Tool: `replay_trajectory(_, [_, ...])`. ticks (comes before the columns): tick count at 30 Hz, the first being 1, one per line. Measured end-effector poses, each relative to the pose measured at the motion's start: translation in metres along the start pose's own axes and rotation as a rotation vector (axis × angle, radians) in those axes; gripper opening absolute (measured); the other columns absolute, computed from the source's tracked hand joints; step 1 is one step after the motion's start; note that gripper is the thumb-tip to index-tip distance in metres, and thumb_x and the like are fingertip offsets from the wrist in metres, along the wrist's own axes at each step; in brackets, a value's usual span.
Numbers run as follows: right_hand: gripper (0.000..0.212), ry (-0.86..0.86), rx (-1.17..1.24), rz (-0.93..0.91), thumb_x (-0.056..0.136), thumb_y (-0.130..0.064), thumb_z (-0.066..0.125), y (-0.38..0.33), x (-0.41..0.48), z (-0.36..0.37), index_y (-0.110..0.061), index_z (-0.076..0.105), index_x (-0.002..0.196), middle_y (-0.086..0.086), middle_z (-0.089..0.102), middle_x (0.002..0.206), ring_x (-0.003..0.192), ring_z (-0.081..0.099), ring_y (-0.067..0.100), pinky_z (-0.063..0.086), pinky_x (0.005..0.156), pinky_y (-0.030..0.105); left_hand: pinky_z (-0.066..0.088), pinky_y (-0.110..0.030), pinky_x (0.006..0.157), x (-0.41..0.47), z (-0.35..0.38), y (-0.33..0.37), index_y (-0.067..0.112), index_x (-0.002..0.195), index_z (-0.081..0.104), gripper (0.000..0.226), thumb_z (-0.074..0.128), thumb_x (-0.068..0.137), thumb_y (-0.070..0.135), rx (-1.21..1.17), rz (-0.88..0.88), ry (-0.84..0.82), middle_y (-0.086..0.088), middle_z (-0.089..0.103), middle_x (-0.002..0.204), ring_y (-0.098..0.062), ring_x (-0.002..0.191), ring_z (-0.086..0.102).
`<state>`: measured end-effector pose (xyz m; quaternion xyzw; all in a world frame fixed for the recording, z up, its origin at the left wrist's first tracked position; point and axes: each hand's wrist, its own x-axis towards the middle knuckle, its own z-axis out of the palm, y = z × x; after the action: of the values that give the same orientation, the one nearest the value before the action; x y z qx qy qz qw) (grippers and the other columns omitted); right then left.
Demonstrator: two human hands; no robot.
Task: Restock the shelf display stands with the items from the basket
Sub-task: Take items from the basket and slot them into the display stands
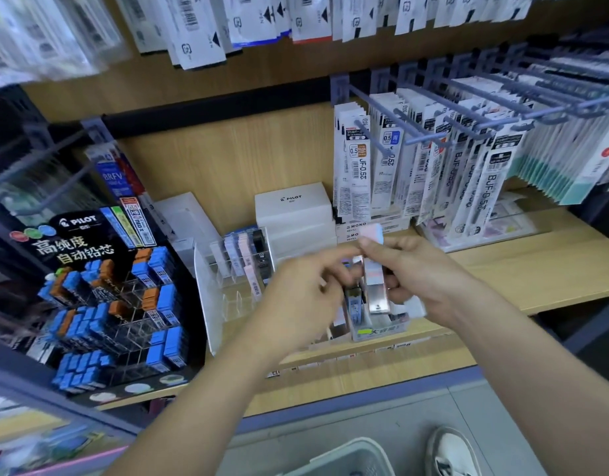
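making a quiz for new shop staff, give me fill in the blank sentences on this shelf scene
1. The black display stand holds lead cases in blue and ____.
2. The white box behind the clear stand is printed ____.
3. The right hand grips slim cases above the wooden ____.
4. The basket sits on the floor beside a white ____.
Missing words: orange; PILOT; shelf; shoe.

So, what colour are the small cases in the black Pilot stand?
Mostly blue cases, a few orange; head view.
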<state>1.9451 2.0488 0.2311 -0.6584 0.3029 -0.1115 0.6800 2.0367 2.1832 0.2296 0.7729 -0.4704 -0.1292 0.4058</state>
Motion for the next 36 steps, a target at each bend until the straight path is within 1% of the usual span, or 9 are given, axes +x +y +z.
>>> replay_trajectory(2, [0.032,-0.126,-0.052,0.002,0.095,-0.037,0.056,-0.006,-0.007,0.002,-0.011,0.072,0.105,-0.001,0.072,0.067,0.042,0.035,0.006,0.021,0.044,0.019,0.051,-0.017,0.066,0.007,-0.019,-0.002,0.045,0.097,0.062,0.041,0.056,0.091,0.005,-0.179,-0.067,0.162,0.01,0.065,0.081,-0.001,0.073,0.057])
replay_trajectory(10, [0.025,-0.403,-0.173,0.055,0.088,-0.034,0.066,-0.006,-0.012,0.015,-0.016,0.072,0.103,0.007,0.074,0.081,0.044,0.04,0.002,0.029,0.041,0.014,0.055,-0.03,0.065,0.002,-0.032,-0.002,0.006,0.091,0.071,0.008,0.067,0.085,0.008,-0.393,-0.189,0.004,-0.02,0.07,0.081,-0.02,0.067,0.062])
replay_trajectory(14, [0.027,-0.193,0.021,0.074,0.086,-0.014,0.071,-0.002,-0.001,0.013,-0.016,0.066,0.112,0.003,0.065,0.076,0.048,0.04,0.007,0.027,0.038,0.017,0.052,-0.019,0.055,0.005,-0.047,-0.007,0.006,0.089,0.069,0.007,0.063,0.087,0.003,-0.357,-0.182,0.169,-0.009,0.066,0.071,-0.009,0.055,0.061])
replay_trajectory(17, [0.036,0.002,0.374,0.14,0.082,0.012,0.048,-0.006,0.003,0.002,-0.009,0.058,0.109,0.019,0.058,0.094,0.057,0.047,0.014,0.032,0.04,0.02,0.057,-0.026,0.063,0.005,-0.05,-0.018,0.012,0.09,0.071,0.007,0.066,0.087,0.008,-0.227,-0.186,0.257,-0.003,0.068,0.07,-0.011,0.059,0.063])
replay_trajectory(23, [0.06,0.033,0.598,0.115,0.082,0.023,0.029,-0.007,0.0,-0.014,-0.006,0.046,0.133,0.024,0.061,0.085,0.108,0.065,0.027,0.053,0.08,0.029,0.05,-0.019,0.078,0.0,-0.011,-0.045,0.016,0.1,0.075,0.018,0.073,0.082,0.018,0.044,-0.187,0.228,0.014,0.066,0.075,-0.003,0.068,0.06])
replay_trajectory(25, [0.062,0.029,0.614,0.121,0.085,0.023,0.036,-0.008,-0.003,-0.014,-0.012,0.043,0.137,0.027,0.067,0.086,0.1,0.07,0.031,0.058,0.076,0.032,0.047,-0.016,0.077,0.0,0.0,-0.048,0.016,0.102,0.074,0.02,0.072,0.083,0.018,0.116,-0.14,0.22,0.011,0.065,0.079,-0.004,0.069,0.058])
replay_trajectory(28, [0.042,0.13,0.573,0.166,0.09,0.014,0.042,-0.01,-0.004,-0.011,-0.008,0.049,0.125,0.032,0.062,0.112,0.06,0.068,0.021,0.043,0.041,0.017,0.049,-0.024,0.078,0.0,0.012,-0.051,0.016,0.1,0.075,0.018,0.072,0.083,0.021,0.216,-0.05,0.188,0.005,0.068,0.084,-0.01,0.075,0.059])
replay_trajectory(32, [0.005,0.173,0.482,0.191,0.096,-0.004,0.042,-0.01,-0.004,-0.008,-0.005,0.048,0.097,0.027,0.072,0.088,0.039,0.044,0.014,0.027,0.03,0.015,0.05,-0.028,0.077,-0.001,0.026,-0.058,0.019,0.098,0.074,0.017,0.071,0.083,0.028,0.303,0.006,0.108,0.001,0.07,0.09,-0.014,0.081,0.061])
replay_trajectory(36, [0.009,0.143,0.413,0.243,0.096,-0.012,0.043,-0.01,-0.008,-0.006,-0.008,0.05,0.091,0.02,0.073,0.074,0.034,0.048,0.016,0.032,0.031,0.014,0.05,-0.027,0.074,0.003,0.033,-0.064,0.019,0.093,0.071,0.013,0.072,0.082,0.027,0.279,0.002,0.127,0.004,0.069,0.086,-0.014,0.078,0.062])
